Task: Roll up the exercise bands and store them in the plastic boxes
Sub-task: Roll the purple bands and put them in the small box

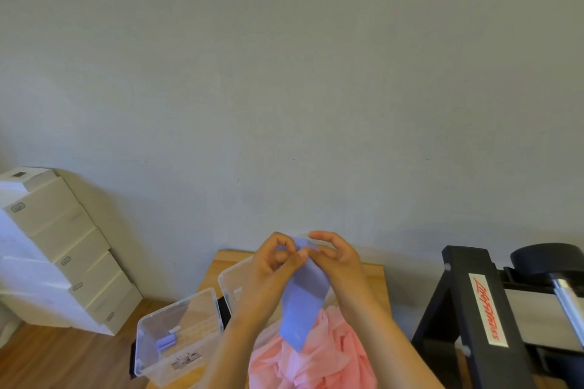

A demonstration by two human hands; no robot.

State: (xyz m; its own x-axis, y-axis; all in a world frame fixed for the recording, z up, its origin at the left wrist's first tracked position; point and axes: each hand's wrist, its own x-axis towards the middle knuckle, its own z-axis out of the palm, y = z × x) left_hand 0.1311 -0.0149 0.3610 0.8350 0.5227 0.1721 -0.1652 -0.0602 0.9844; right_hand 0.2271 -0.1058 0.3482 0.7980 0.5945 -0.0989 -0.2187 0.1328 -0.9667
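We see the left hand [272, 266] and right hand [338, 259] both pinching the top end of the purple band [302, 306], which hangs below them over the pink bands [319, 360].

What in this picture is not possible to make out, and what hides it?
Head view, purple band: its top end is hidden by the left hand and right hand, so any roll is unseen.
Head view, far box: its inside is covered by the left arm.
Head view, pink bands: cut off by the bottom edge; their number is unclear.
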